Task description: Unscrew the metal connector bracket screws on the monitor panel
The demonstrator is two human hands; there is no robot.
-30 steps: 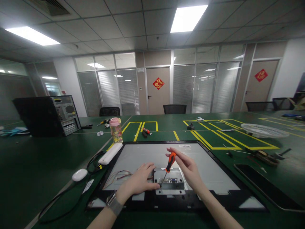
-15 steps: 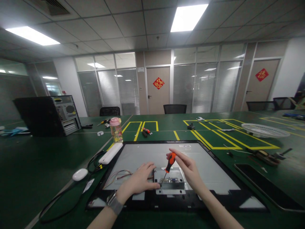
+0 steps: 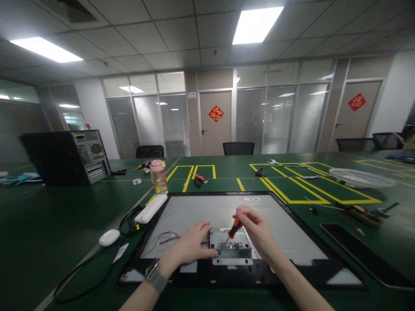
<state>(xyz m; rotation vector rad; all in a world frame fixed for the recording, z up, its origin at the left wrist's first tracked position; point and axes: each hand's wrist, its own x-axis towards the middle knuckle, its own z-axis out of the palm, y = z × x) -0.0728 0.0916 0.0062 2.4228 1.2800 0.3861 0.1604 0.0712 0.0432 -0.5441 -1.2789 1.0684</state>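
Note:
My right hand [image 3: 253, 224] grips the orange and black handle of a screwdriver [image 3: 235, 228], which leans to the right. Its tip reaches down to the lower left of a metal housing [image 3: 223, 235] with connectors inside. The exact spot under the tip is too small to make out. My left hand [image 3: 191, 244], fingers spread, lies over the back of a flat display panel [image 3: 191, 207]. Its thumb touches the housing's lower left edge, close to the screwdriver tip. Thin wires [image 3: 162, 236] run out to the left of that hand.
Left of the panel are a white power strip [image 3: 151, 209], a cable, a white mouse [image 3: 109, 237] and a pink-lidded bottle [image 3: 158, 177]. A computer case [image 3: 65, 157] stands farther left. On the right lie a black slab [image 3: 359, 250] and a white round grille [image 3: 361, 177].
My right hand has shifted slightly right and the screwdriver handle leans more to the right, its tip staying in about the same place. My left hand has hardly moved.

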